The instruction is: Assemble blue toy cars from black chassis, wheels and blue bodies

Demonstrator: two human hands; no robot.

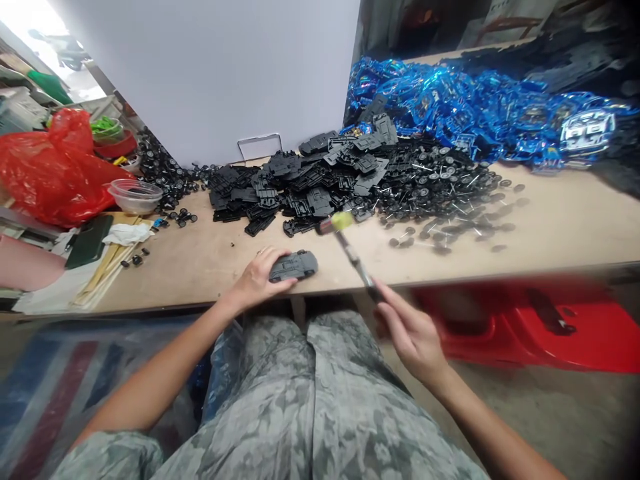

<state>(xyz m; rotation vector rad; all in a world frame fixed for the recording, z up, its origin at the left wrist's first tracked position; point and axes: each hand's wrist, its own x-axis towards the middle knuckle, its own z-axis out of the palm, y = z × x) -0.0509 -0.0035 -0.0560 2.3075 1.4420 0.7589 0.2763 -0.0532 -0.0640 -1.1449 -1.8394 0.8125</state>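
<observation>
My left hand (257, 280) rests on a grey toy car body (293, 266), pressing it against the wooden workbench top (200, 267) near the front edge. My right hand (410, 333) grips the handle of a small mallet (354, 253), which has a yellow-and-dark head and is blurred by motion. The mallet head is in the air above the bench, close to the toy car. Beyond both hands lies a heap of black plastic car chassis (305, 180), with a spread of small black wheels on axles (440, 200) to its right.
Shiny blue packaging (465, 107) is piled at the back right. At the left are a red plastic bag (60, 173), a clear plastic bowl (135, 197), and papers and wooden sticks. A red plastic stool (530, 327) stands below the bench at right, in front of a white wall panel.
</observation>
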